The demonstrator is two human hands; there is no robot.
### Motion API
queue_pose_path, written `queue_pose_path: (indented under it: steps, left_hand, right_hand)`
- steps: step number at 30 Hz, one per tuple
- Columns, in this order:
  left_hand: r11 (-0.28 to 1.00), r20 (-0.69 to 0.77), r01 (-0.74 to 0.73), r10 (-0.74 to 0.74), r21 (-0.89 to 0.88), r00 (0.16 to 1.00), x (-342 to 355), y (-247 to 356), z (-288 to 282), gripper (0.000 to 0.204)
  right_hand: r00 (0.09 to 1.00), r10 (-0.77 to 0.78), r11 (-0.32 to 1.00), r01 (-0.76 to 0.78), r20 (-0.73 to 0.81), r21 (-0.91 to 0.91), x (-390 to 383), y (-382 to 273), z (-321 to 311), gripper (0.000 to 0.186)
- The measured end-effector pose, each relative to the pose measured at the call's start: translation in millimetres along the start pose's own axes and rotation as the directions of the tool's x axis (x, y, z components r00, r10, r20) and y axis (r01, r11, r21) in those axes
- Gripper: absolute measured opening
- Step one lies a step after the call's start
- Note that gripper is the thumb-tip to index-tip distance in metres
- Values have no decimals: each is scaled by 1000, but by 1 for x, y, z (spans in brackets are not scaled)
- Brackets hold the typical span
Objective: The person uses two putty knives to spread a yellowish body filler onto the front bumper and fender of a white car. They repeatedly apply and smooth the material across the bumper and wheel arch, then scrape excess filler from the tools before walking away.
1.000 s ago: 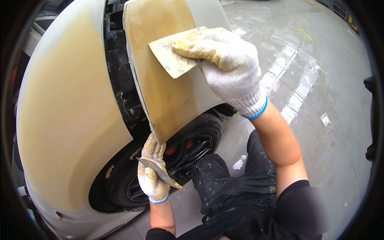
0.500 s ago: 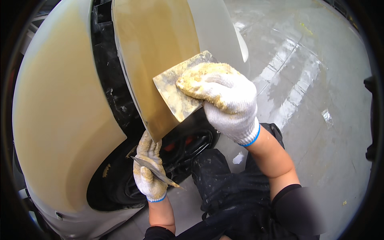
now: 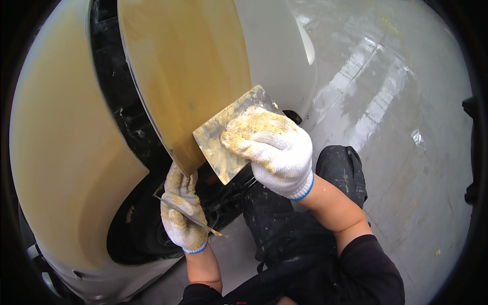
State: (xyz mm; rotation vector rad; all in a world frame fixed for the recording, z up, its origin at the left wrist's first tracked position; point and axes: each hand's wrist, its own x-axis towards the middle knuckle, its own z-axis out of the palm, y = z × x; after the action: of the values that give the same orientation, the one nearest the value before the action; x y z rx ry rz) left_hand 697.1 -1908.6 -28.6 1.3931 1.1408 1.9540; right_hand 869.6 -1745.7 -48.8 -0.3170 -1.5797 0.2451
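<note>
My right hand [image 3: 274,155] in a white, yellow-smeared glove is closed on a square, putty-stained spreader [image 3: 216,155] over the lower right part of a long curved panel [image 3: 180,66] with a tan filler coat. At the panel's lower tip, my left hand [image 3: 180,216], also gloved and smeared, is closed on a thin metal putty knife [image 3: 201,222] held slanted. Its upper fingers reach up to the panel's edge, partly hidden by it. A larger body panel [image 3: 66,132], also patched with tan, stands to the left, with a dark channel [image 3: 112,76] between the two.
Below the panels, the dark wheel and wheel arch [image 3: 127,229] are partly shadowed behind my left hand. My legs [image 3: 340,168] in dark, spattered trousers are beneath my arms. A gray tiled floor [image 3: 406,193] with pale streaks spreads to the right.
My right hand and spreader have moved down along the coated panel. My left hand holds the knife much as before. The view has shifted, showing the panel farther left.
</note>
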Motion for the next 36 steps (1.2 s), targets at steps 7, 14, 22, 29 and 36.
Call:
queue_pose_path:
  steps: [7,14,22,29,36]
  left_hand:
    - [1000,12,-9,9,-27,1000,1,-2,1,39]
    - [999,11,-19,19,-33,1000,2,-3,-1,39]
    - [998,-3,-27,27,-62,1000,1,-2,2,40]
    - [1000,-40,-5,5,10,999,0,2,10,39]
    - [998,-39,35,-32,61,999,0,4,9,83]
  right_hand:
    - [1000,2,1000,-2,2,5,-30,-1,10,44]
    - [999,-35,999,35,42,-17,-60,10,19,44]
    - [990,67,991,-51,-121,127,-53,31,-23,27]
    - [969,90,963,-25,-231,269,90,91,-53,32]
    - [962,-274,961,274,-22,21,204,111,-42,43]
